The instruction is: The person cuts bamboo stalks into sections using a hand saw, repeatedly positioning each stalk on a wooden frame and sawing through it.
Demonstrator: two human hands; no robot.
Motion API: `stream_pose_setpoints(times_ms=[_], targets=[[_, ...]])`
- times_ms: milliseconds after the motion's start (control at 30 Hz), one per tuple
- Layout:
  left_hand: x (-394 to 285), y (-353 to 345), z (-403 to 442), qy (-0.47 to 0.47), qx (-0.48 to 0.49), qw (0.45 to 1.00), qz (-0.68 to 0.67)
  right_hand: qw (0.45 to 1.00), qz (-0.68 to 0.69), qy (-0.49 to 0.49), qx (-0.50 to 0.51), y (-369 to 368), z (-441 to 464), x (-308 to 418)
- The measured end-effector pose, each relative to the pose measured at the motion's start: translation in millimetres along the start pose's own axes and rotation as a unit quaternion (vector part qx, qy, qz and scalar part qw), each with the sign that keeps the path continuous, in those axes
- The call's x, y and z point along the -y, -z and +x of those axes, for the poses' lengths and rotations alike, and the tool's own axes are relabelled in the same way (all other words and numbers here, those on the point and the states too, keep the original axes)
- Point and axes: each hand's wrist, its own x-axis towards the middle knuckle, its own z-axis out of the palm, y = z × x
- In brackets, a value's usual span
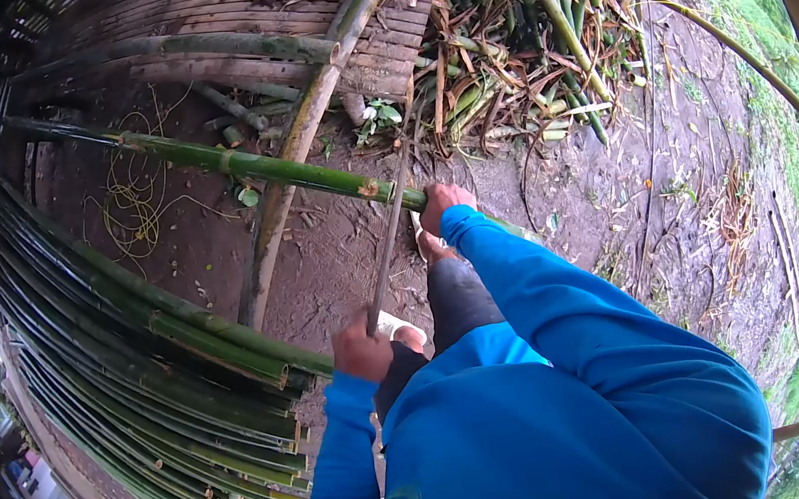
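Note:
My left hand (362,349) is closed round the handle end of a long, narrow saw (386,257); its teeth cannot be made out. The blade crosses a green bamboo pole (293,170) near the pole's right end and points away from me. Just beyond the blade, my right hand (447,206) grips that end of the pole from above. The pole also crosses a slanting bamboo support (277,221). Both my feet show below the pole, close to the blade.
Many long green bamboo poles (148,373) lie side by side at left. A slatted bamboo platform (217,11) stands at the far side, beside a heap of cut bamboo (541,19) and dry scraps. Yellow cord (137,213) lies tangled on the dirt. Grass borders the right.

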Motion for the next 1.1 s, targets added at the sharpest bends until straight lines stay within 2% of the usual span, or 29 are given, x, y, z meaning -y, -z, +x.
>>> stream_pose_setpoints(times_ms=[133,200,233,267,367,467,567,667,733,800,900,1000,1033,1100], targets=[[0,27,-45,0.028,0.032,0.999,0.024,1.000,-0.008,0.012,0.007,-3,3,-1],[7,-6,3,-0.040,-0.047,0.998,0.005,1.000,-0.008,0.015,0.016,-7,4,-3],[2,-20,42,-0.011,-0.003,1.000,-0.010,1.000,-0.007,0.016,0.018,-7,6,-3],[-1,-41,82,0.015,-0.007,0.999,-0.044,0.999,-0.009,0.011,0.032,-6,3,-1],[-29,-64,144,-0.034,0.006,0.999,-0.004,0.998,-0.016,-0.002,0.054,7,5,-4],[-22,-47,100,0.000,-0.013,1.000,0.004,0.998,0.005,0.014,0.067,14,10,-3],[-8,-11,7,0.007,-0.001,1.000,0.001,0.996,0.007,0.008,0.087,8,18,-7],[-13,15,-19,0.027,0.023,0.999,-0.004,0.996,0.013,0.011,0.091,8,20,-7],[4,-15,19,-0.024,-0.015,1.000,0.000,0.995,0.035,-0.001,0.091,1,23,-10],[-2,-34,85,-0.030,0.013,0.999,0.009,0.994,0.073,-0.027,0.080,-4,26,-11],[-1,-75,145,0.005,0.004,1.000,0.007,0.993,0.017,0.025,0.118,-49,44,-41],[-20,-54,108,0.016,0.059,0.998,0.012,0.992,0.015,-0.046,0.120,-25,24,-94],[-20,-43,85,0.010,0.071,0.997,0.012,0.989,-0.005,-0.085,0.118,-38,36,-137],[1,-34,46,-0.032,0.077,0.996,0.021,0.980,-0.026,-0.167,0.103,-6,9,-180]])
